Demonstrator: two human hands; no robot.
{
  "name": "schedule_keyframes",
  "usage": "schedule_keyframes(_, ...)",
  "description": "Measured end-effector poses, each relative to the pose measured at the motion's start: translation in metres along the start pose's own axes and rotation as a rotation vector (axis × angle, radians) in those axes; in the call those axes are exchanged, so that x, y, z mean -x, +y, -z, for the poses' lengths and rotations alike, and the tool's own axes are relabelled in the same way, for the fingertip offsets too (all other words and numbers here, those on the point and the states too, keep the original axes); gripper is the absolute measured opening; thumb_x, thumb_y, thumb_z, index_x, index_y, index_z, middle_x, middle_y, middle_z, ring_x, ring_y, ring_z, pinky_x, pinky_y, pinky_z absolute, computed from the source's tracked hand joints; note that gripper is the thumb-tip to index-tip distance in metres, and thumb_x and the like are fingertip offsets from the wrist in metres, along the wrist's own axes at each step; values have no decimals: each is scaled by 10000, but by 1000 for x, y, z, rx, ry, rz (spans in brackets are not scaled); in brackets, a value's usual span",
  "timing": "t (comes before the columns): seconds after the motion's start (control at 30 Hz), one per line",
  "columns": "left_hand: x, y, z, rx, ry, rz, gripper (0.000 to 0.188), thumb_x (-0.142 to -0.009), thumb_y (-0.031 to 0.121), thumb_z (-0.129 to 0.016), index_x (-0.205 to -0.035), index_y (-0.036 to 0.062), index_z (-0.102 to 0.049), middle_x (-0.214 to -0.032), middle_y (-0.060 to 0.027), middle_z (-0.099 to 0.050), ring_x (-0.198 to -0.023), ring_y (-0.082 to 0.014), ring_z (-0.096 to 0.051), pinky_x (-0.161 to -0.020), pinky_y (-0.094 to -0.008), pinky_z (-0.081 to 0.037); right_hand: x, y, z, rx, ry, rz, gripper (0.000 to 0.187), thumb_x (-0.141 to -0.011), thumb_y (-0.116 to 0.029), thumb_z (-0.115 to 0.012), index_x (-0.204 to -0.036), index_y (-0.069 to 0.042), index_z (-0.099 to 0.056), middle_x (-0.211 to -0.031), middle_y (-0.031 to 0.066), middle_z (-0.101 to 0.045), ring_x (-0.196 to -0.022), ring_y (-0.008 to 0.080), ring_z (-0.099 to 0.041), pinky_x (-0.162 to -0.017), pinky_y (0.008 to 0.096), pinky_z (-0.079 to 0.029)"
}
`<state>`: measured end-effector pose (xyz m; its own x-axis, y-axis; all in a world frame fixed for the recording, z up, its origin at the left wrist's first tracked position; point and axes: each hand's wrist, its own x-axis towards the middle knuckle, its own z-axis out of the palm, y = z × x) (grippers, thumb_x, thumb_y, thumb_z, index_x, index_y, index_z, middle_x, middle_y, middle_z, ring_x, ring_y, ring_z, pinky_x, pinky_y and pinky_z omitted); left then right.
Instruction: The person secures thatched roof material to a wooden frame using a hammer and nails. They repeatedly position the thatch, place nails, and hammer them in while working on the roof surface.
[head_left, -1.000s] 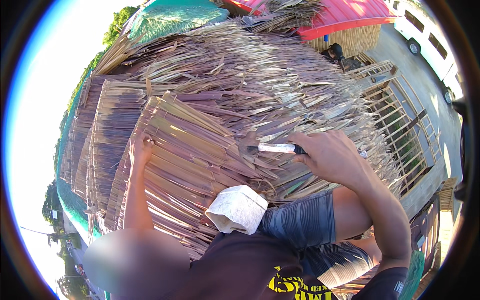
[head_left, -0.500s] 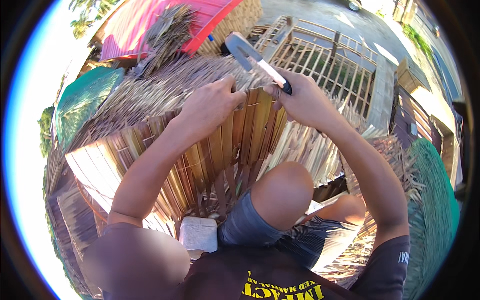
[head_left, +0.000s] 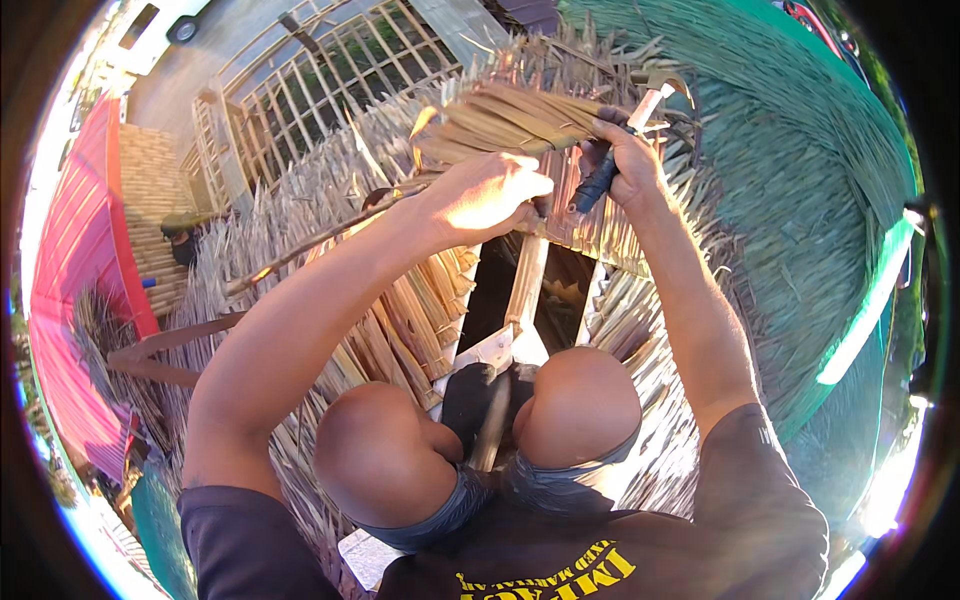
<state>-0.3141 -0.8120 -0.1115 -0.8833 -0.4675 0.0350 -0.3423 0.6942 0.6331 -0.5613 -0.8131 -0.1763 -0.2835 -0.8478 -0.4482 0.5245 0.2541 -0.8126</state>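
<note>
My right hand (head_left: 637,172) is closed around a hammer (head_left: 597,187) by its dark wrapped grip; the metal head points up and away. The fingers of that hand are also at the end of a thatch panel of dried leaves (head_left: 510,122), which spreads to the left and is blurred. My left hand (head_left: 485,197) is curled just below the panel, fingertips down by the top of a wooden rafter (head_left: 527,280). What its fingers pinch, if anything, is hidden. More layered thatch (head_left: 405,325) lies under my left forearm.
A dark gap (head_left: 490,290) opens in the roof beyond my knees, beside the rafter. Green netting (head_left: 800,190) covers thatch on the right. At left are a red roof (head_left: 80,280) and a thin pole (head_left: 310,240); a bamboo lattice (head_left: 320,90) stands beyond.
My view and body have turned right, so the red roof has shifted to the left. Both hands have left the earlier panel edge; the hammer stays in my right hand.
</note>
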Motion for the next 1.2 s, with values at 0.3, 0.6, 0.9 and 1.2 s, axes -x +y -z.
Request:
schedule_keyframes(0.3,-81,-87,-123,1527,495,919,256,-950,227,-735,-1158,144,-612,-1139,3,-622,-1074,-156,-598,-951,-327,-522,7,49,182,-204,383,358,277,-916,-19,-675,-1120,-139,-530,-934,33,-612,-711,151,-618,-588,289,-551)
schedule_keyframes(0.6,-92,-176,-300,1123,667,1052,164,-956,150,-715,-1104,127,-649,-1025,10,-651,-838,-110,-625,-640,-247,-553,7,167,285,234,613,-97,193,-955,-90,-701,-1064,-93,-541,-853,47,-659,-593,116,-579,-473,282,-472)
schedule_keyframes(0.9,-7,-199,-375,1259,714,1246,99,-983,112,-661,-1069,142,-624,-973,5,-668,-869,-144,-646,-709,-297,-524,19,249,311,409,586,-327,391,-869,-136,-793,-1184,-83,-568,-836,55,-662,-558,135,-611,-494,301,-520)
schedule_keyframes(1.2,-34,-102,-379,291,283,614,184,-868,111,-688,-1038,57,-641,-925,-111,-688,-823,-283,-670,-750,-387,-518,14,260,319,1042,550,-209,336,-857,-218,-788,-1074,-42,-600,-780,127,-684,-606,208,-668,-584,387,-539)
